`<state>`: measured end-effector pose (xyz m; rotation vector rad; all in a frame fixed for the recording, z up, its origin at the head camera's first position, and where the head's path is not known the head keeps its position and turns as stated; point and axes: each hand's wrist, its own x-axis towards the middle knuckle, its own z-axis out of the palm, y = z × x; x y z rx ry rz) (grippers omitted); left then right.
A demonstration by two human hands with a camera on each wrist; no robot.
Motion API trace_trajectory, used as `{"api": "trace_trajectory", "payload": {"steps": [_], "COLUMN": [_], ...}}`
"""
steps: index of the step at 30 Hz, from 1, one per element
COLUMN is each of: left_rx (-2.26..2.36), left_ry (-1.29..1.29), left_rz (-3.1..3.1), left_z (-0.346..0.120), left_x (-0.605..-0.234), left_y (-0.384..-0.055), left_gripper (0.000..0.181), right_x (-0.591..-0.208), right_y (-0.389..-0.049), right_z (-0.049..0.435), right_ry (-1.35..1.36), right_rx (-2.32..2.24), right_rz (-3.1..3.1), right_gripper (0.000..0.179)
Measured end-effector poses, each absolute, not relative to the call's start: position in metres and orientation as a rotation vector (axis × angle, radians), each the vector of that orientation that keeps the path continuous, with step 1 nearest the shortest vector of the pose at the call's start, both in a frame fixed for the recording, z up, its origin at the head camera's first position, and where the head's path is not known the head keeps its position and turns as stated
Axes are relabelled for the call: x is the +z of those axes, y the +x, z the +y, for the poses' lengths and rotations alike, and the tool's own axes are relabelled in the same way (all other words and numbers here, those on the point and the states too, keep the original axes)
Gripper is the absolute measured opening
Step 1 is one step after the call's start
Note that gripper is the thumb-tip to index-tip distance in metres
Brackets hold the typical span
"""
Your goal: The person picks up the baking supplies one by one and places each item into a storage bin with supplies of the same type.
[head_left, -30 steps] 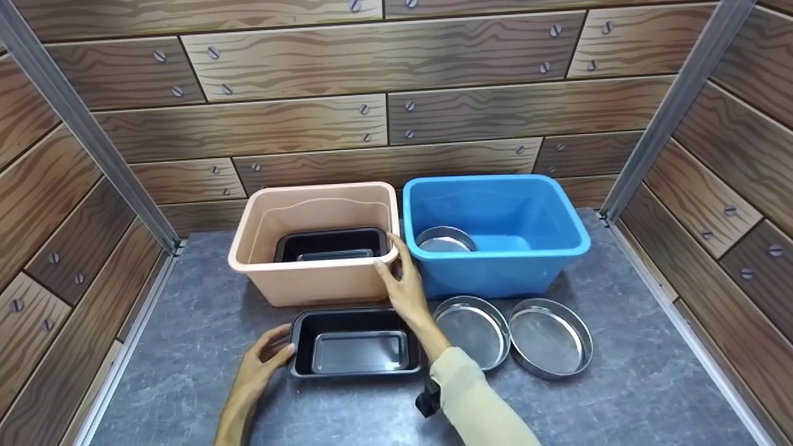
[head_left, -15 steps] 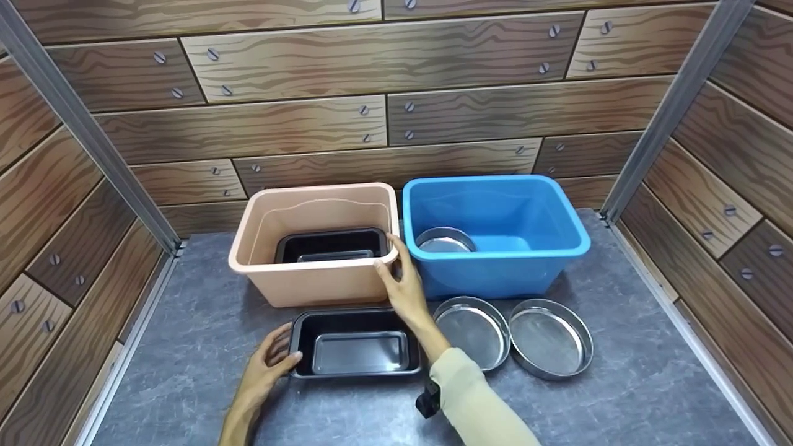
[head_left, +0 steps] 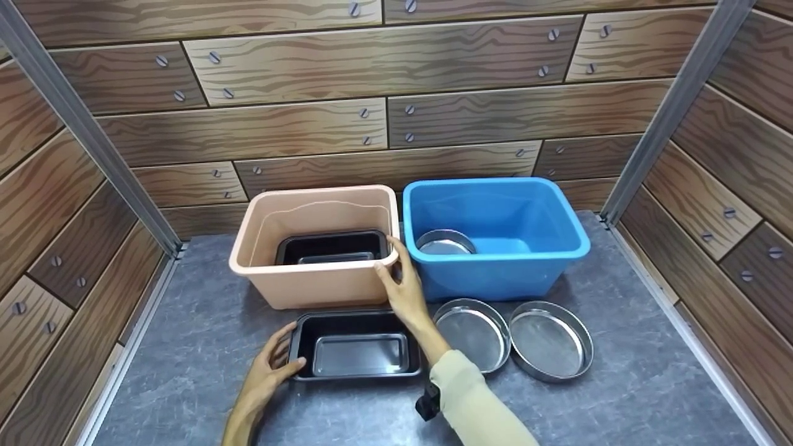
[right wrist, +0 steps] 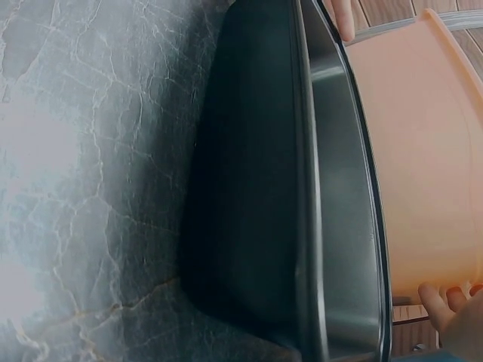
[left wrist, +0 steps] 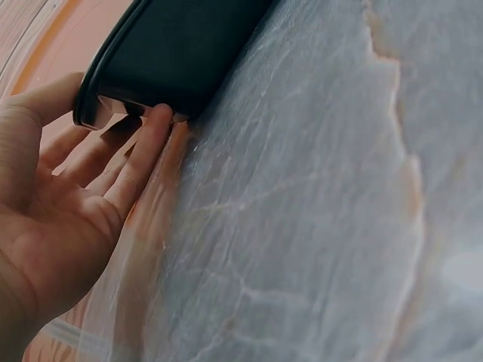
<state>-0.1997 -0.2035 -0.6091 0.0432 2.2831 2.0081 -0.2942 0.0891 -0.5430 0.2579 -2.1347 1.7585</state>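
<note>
A black loaf pan [head_left: 360,356] lies on the grey marbled table in front of the peach bin [head_left: 322,285]. My left hand [head_left: 263,368] grips its left end; in the left wrist view the thumb is at the rim and the fingers [left wrist: 147,147] touch the end wall below. My right hand [head_left: 406,291] holds the bin's front right corner, with the thumb at the front and the fingers on the right side. The right wrist view shows the pan [right wrist: 249,173] side-on, and right-hand fingers [right wrist: 438,305] against the bin. Another black loaf pan [head_left: 331,243] sits inside the bin.
A blue bin [head_left: 495,275] stands right of the peach one, with a round metal pan [head_left: 445,241] inside. Two round metal pans, one left [head_left: 472,337] and one right [head_left: 550,341], lie in front of it. Wood-patterned walls [head_left: 396,62] enclose the table.
My left hand has shifted slightly right along the pan's end, and its thumb has come over the rim. The right hand, bins and pans stay in place.
</note>
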Motion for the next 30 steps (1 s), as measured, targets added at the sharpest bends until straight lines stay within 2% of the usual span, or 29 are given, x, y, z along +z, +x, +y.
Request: {"api": "trace_trajectory", "payload": {"steps": [12,30], "left_rx": [2.075,2.11], "left_ry": [0.162,0.145], "left_rz": [2.22,2.225], "left_z": [-0.1994,-0.1974], "left_x": [-0.6089,-0.6081], "left_y": [-0.202,-0.1994], "left_gripper": [0.078,0.08], "right_x": [-0.5416,-0.5426], "right_y": [-0.2963,-0.2932], "right_z": [0.0886,0.0893], "right_ry": [0.275,0.274], "right_rx": [1.759,1.777], "right_rz": [-2.101,-2.124], "right_gripper": [0.057,0.057]}}
